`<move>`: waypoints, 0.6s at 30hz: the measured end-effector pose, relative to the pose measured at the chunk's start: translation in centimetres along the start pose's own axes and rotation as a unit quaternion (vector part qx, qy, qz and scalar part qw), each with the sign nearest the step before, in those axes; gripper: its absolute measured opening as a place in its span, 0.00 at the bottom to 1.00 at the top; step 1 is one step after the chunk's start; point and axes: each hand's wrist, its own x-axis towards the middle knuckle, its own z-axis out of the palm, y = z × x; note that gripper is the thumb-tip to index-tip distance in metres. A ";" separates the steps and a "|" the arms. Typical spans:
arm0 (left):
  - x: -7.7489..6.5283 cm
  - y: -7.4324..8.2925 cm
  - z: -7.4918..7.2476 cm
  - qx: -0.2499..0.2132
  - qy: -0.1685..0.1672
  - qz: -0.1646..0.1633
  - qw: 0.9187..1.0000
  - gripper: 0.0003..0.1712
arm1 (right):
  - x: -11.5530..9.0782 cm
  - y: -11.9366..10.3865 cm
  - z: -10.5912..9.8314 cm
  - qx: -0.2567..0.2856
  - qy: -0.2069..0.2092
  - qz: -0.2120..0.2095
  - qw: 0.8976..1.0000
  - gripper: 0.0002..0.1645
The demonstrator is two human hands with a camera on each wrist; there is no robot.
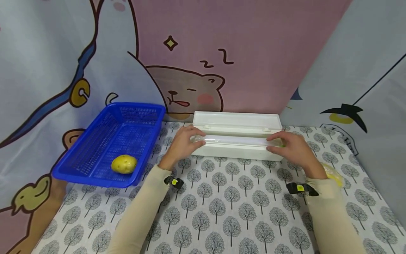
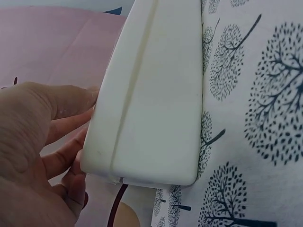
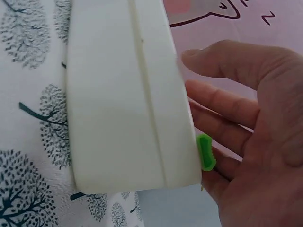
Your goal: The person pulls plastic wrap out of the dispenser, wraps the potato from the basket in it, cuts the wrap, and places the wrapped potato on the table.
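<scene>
Evidently, the roll (image 1: 236,140), lengthwise at the mouth of the open box (image 1: 234,151), is gripped near opposite ends by left hand (image 1: 183,144) and right hand (image 1: 295,149), and is best held level, both ends handled evenly.

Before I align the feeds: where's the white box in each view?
Head: white box, right of centre, lid open.
Left wrist: its left end, just right of centre, box running off the top edge.
Right wrist: its right end, left of centre, also running off the top.
Shared landmark: tree-print cloth, below, right and left of the box respectively.
</scene>
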 end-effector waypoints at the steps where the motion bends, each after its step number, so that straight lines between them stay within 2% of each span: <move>1: 0.0 -0.1 0.0 0.002 -0.002 0.000 1.000 0.15 | 0.1 0.0 0.0 -0.001 -0.006 0.004 1.000 0.21; 6: -0.1 -0.2 0.0 0.005 -0.003 0.005 1.000 0.14 | 0.3 -0.1 0.0 0.011 -0.011 0.010 1.000 0.17; 12: -0.2 -0.4 0.4 0.002 0.015 0.027 1.000 0.12 | 0.2 0.1 0.3 0.016 0.006 -0.006 1.000 0.12; 18: -0.2 -0.5 0.6 0.004 0.024 0.032 0.999 0.09 | 0.1 0.2 0.5 0.014 0.020 -0.021 0.999 0.09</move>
